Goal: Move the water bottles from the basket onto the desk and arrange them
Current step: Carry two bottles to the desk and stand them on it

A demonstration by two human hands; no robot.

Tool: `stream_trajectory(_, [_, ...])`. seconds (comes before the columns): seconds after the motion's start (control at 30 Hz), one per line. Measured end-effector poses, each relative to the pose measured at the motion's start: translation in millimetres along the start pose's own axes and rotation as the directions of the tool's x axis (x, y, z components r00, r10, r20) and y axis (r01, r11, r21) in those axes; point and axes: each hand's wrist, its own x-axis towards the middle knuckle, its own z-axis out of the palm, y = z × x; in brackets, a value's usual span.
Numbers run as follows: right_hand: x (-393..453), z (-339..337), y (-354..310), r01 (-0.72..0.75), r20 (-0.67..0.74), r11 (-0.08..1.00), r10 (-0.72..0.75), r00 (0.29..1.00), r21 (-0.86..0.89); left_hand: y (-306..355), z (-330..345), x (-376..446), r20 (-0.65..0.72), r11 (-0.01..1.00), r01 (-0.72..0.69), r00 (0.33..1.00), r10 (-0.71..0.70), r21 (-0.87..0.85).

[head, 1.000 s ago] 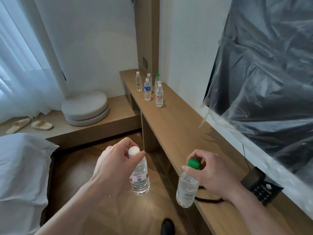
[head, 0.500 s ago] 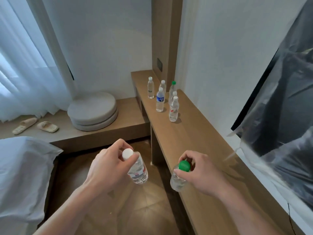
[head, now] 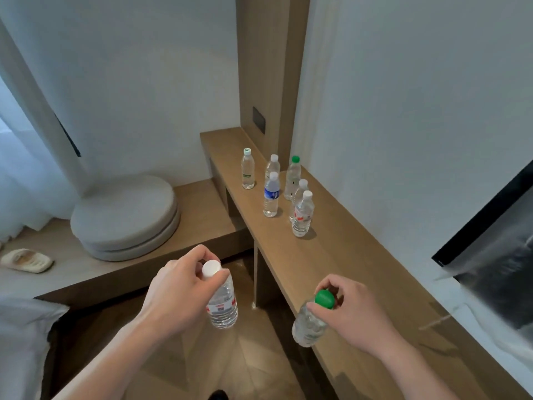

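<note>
Carrying two bottles: left hand (head: 176,295) pinches the white-capped clear plastic bottle (head: 222,304) above the floor; right hand (head: 349,316) pinches the green-capped clear bottle (head: 310,324) at the long wooden desk (head: 340,255) edge. Best set upright beside the standing bottle cluster (head: 284,192), lowered gently.

Hotel-style bedroom. White pillow (head: 20,336) near left; sheer curtain (head: 17,180) far left; slipper (head: 27,260) and round cushions (head: 124,217) on low wooden platform (head: 202,209); long wall-side desk (head: 331,255) right; herringbone wood floor (head: 225,362).

Green cap (head: 325,298), white cap (head: 211,268); tan wooden desk (head: 331,255).
</note>
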Motion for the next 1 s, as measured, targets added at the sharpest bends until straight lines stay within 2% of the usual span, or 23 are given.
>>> stream_trajectory(0.33, [66.6, 1.3, -7.6, -0.213, -0.202, 0.969, 0.234, 0.951, 0.125, -10.2, 10.0, 150.0, 0.153, 0.983, -0.182, 0.973, 0.175, 0.027])
stream_trajectory(0.6, [147.0, -7.4, 26.3, -0.307, -0.319, 0.937, 0.346, 0.882, 0.167, 11.7, 66.9, 232.5, 0.317, 0.955, -0.292, 0.91, 0.265, 0.041])
stream_trajectory(0.83, [194.7, -15.2, 55.3, -0.38, -0.305, 0.878, 0.461, 0.833, 0.29, 52.7, 150.0, 286.3, 0.574, 0.808, -0.566, 0.72, 0.39, 0.161])
stream_trajectory(1.0, [208.1, -22.6, 70.5, -0.424, -0.291, 0.851, 0.51, 0.81, 0.311, 101.1, 199.3, 318.1, 0.685, 0.632, -0.768, 0.517, 0.513, 0.107])
